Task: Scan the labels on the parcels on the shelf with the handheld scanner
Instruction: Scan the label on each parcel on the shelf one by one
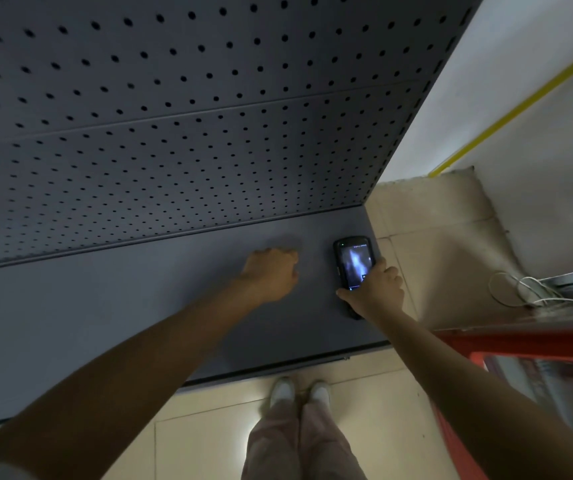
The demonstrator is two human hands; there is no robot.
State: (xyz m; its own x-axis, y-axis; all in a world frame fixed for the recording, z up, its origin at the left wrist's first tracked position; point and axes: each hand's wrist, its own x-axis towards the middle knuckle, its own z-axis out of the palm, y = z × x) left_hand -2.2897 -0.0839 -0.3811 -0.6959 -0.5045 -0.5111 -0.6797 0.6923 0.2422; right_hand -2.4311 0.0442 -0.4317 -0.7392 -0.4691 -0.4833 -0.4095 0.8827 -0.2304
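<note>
**Scanner held over a shelf with no parcels in view**

The left hand (271, 271) is seen curled on the grey shelf (105, 306), nothing visibly held. Just right of it, the handheld scanner (352, 268) is gripped at its lower end by the right hand (377, 289), fingers wrapped round it. Its long axis runs away from the person, screen up. No label can be read unless a parcel is found.

Bare forearms, pale pink trousers (299, 441), 2 white shoes (282, 391)
</note>
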